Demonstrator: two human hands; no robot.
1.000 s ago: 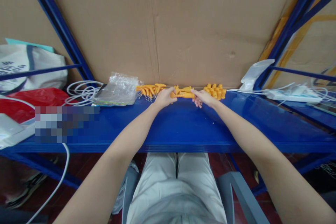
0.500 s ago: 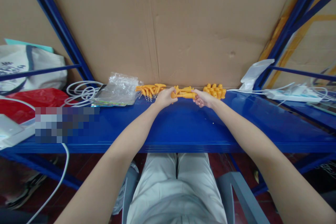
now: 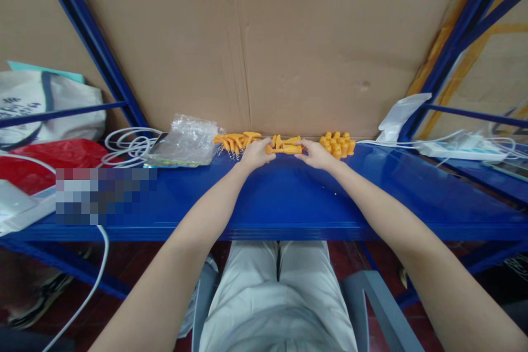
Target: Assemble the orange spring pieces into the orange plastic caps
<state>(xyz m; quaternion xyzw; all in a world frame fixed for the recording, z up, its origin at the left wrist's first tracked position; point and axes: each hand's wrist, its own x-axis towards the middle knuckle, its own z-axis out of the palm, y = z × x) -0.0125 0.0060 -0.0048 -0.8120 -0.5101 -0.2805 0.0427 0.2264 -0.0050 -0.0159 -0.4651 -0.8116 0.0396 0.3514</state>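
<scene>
Both hands reach to the far edge of a blue metal shelf point(image 3: 289, 198), against a cardboard backing. My left hand point(image 3: 256, 155) and my right hand point(image 3: 315, 155) each pinch one end of a long orange plastic piece point(image 3: 285, 149) held level between them. Just behind it lie a few more orange pieces point(image 3: 289, 140). A pile of orange T-shaped parts with small springs point(image 3: 234, 142) lies left of my left hand. A cluster of short orange caps point(image 3: 339, 143) sits right of my right hand.
A clear plastic bag point(image 3: 185, 140) and coiled white cable point(image 3: 127, 146) lie to the left, beside a red bag point(image 3: 49, 157) and a white tote point(image 3: 37, 104). At the right are a white pouch point(image 3: 398, 115) and a power strip point(image 3: 457, 148). My knees and a grey chair show below.
Both hands have moved slightly farther back with the orange piece, and the right hand has turned more palm-down over its end.
</scene>
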